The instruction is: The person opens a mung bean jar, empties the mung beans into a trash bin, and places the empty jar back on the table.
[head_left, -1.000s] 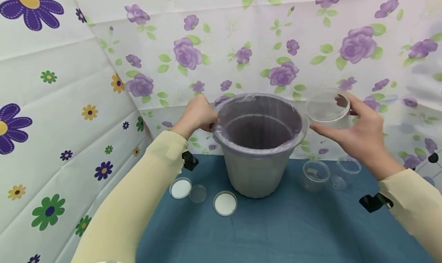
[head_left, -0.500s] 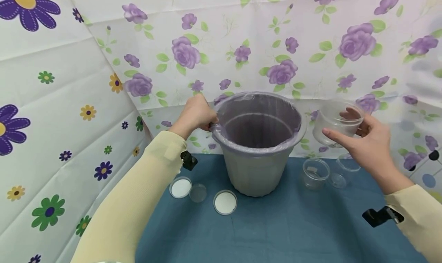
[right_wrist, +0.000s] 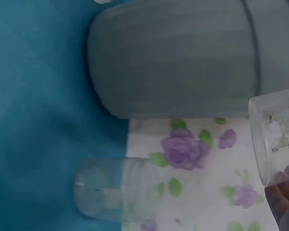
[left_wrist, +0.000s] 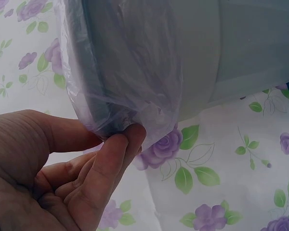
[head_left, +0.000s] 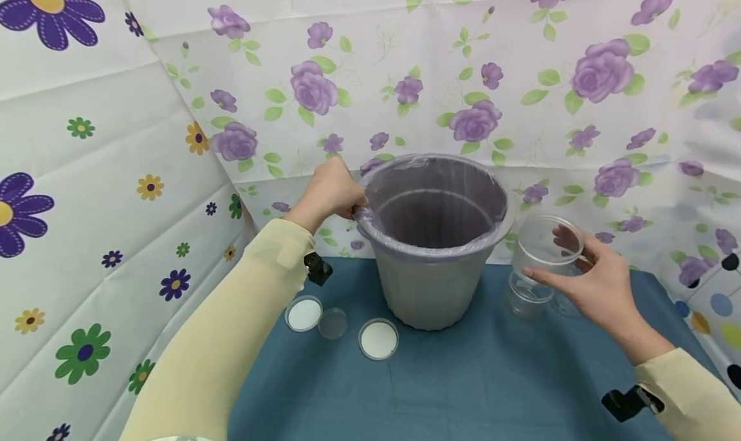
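A grey trash bin (head_left: 428,293) lined with a thin purple plastic bag (head_left: 405,248) stands at the back of the table. My left hand (head_left: 331,191) grips its left rim; in the left wrist view, thumb and fingers pinch the bag-covered edge (left_wrist: 120,127). To the bin's right, my right hand (head_left: 599,287) holds a clear plastic container (head_left: 541,251) between thumb and fingers. Small dark specks show on that container (right_wrist: 282,132) in the right wrist view. Below it stands another clear container (head_left: 523,305), with a third (head_left: 564,306) partly hidden behind my hand.
Two round white discs in shallow clear rims, one at left (head_left: 303,314) and one in front of the bin (head_left: 378,339), lie on the blue tablecloth (head_left: 440,389). Between them is a clear round lid-like piece (head_left: 332,324). Flowered sheets (head_left: 359,55) hang behind and at left.
My right hand has lowered the clear container from beside the bin's rim, first moving right, then down and back left above the standing containers. The left hand stays on the rim.
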Demonstrator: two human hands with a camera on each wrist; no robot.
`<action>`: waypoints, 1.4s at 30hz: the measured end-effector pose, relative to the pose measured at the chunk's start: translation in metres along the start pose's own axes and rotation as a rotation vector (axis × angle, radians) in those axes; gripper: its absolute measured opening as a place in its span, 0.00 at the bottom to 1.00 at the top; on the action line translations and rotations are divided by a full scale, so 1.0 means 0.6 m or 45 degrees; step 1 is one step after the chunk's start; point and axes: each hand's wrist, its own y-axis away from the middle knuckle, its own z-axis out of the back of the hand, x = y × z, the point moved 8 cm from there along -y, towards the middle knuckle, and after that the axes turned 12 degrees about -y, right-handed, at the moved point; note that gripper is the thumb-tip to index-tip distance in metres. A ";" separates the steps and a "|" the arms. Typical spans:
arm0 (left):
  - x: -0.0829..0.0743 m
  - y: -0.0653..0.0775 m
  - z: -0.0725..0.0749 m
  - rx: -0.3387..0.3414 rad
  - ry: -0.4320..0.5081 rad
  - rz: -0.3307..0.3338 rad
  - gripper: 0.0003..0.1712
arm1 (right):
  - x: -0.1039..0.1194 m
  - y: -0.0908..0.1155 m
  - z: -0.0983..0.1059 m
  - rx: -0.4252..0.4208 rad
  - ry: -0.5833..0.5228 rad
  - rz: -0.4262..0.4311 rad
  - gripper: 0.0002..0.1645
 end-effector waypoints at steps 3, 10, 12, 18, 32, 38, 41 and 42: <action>-0.001 -0.001 0.001 -0.004 -0.012 -0.002 0.07 | -0.014 0.013 -0.018 0.032 0.005 -0.019 0.49; -0.002 -0.002 0.002 -0.004 0.000 -0.012 0.07 | -0.056 0.048 -0.060 0.117 -0.037 -0.132 0.51; -0.002 -0.002 0.002 -0.003 0.010 -0.012 0.07 | -0.067 0.057 -0.070 0.126 -0.044 -0.159 0.52; -0.001 0.000 0.000 0.001 0.029 -0.003 0.06 | -0.094 0.081 -0.098 0.116 -0.072 -0.199 0.52; -0.003 -0.001 -0.002 -0.002 0.012 0.009 0.06 | -0.153 0.120 -0.140 0.121 -0.080 -0.279 0.54; -0.001 -0.002 -0.001 -0.006 0.003 0.015 0.07 | -0.178 0.127 -0.157 0.160 -0.037 -0.310 0.53; 0.000 -0.002 -0.001 -0.010 -0.008 0.010 0.08 | -0.186 0.127 -0.164 0.173 -0.019 -0.296 0.55; 0.001 -0.002 -0.001 -0.010 -0.010 0.008 0.08 | -0.188 0.128 -0.166 0.177 -0.017 -0.288 0.56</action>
